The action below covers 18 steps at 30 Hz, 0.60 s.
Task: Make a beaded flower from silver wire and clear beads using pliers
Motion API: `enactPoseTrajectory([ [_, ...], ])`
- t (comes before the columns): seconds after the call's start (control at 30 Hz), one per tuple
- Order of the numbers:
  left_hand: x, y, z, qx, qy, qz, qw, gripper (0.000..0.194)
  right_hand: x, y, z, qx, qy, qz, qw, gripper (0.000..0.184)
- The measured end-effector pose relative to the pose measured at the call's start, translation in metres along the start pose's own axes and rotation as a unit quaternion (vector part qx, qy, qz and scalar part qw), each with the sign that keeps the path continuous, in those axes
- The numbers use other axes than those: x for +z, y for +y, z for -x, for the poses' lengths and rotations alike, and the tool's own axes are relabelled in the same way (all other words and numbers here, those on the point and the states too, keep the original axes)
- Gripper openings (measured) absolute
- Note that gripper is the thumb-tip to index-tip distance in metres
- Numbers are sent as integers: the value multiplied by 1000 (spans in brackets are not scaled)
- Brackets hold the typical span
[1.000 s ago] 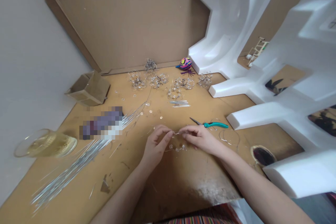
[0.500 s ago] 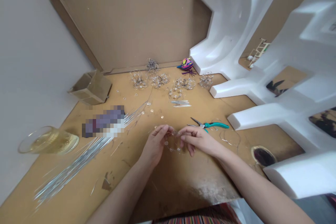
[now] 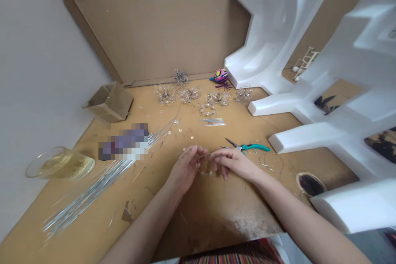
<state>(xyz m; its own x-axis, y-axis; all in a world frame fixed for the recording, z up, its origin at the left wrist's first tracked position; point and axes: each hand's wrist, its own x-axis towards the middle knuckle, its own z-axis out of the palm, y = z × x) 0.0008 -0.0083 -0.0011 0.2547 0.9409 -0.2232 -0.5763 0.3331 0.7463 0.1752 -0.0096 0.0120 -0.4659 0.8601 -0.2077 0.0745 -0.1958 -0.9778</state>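
Between my hands is a small loop of thin wire with clear beads (image 3: pixel 204 173). My left hand (image 3: pixel 185 167) pinches its left side between thumb and fingers. From the right, my right hand (image 3: pixel 232 163) grips the wire with its fingertips, the other fingers curled below. Exactly where the fingertips meet the wire is too fine to make out. Just beyond my right hand lie teal-handled pliers (image 3: pixel 252 147). Several loose clear beads (image 3: pixel 180 130) are scattered past my left hand.
Beaded wire pieces (image 3: pixel 218 98) stand at the back, beside a colourful ball-like object (image 3: pixel 220 76). Short wires (image 3: pixel 214 122) lie before them. On the left are long wires (image 3: pixel 93 192), a glass of yellowish liquid (image 3: pixel 62 164) and a cardboard box (image 3: pixel 109 103). A white moulded structure (image 3: pixel 293 136) borders the right.
Both hands stay close together on the beaded wire loop, with only slight finger movement. The view has shifted a little.
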Motion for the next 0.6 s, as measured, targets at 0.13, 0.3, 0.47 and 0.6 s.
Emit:
enactPoseTrajectory([
  [0.13,0,0,0,2,-10,8,1000,12,0,3,-1,2,4,0,1000,25],
  [0.3,2,1,1,5,14,-14,1000,14,0,4,-2,-2,3,1,1000,25],
  [0.47,2,1,0,4,28,-12,1000,14,-1,3,-2,-1,-5,3,1000,26],
  [0.6,0,0,-1,1,26,-5,1000,14,-1,2,-1,3,-14,23,1000,27],
])
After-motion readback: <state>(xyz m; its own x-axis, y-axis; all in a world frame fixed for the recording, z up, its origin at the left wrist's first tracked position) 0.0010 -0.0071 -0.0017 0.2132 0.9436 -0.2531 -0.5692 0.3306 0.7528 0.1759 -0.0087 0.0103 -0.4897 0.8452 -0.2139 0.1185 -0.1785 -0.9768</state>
